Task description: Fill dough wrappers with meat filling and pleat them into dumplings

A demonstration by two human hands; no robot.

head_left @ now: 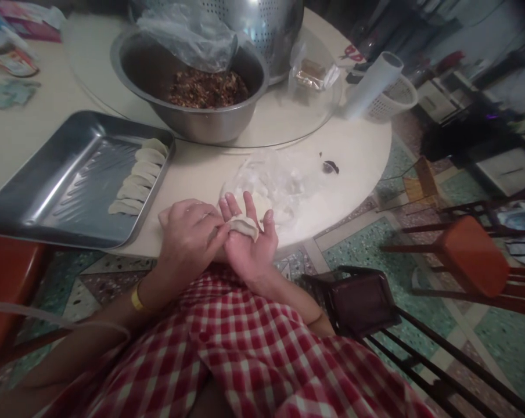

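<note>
A pale folded dumpling (pixel 244 227) lies across the palm side of my right hand (pixel 254 252), just over the table's near edge. That hand is turned up, its fingers and thumb spread apart. My left hand (pixel 190 232) is closed, its thumb and fingertips at the dumpling's left end; the exact grip is partly hidden. Behind my right hand, pale dough wrappers (pixel 262 203) lie partly under a crumpled clear plastic bag (pixel 284 180). To the left, a metal tray (pixel 77 165) has a row of several dumplings (pixel 140 180) along its right side.
A steel bowl (pixel 201 125) of dark chopped filling (pixel 210 90) stands on a glass turntable (pixel 284 125), with a perforated steel pot (pixel 266 29) behind. A plastic roll (pixel 376 84) leans by a white basket (pixel 397 98). Chairs (pixel 362 302) stand at the right.
</note>
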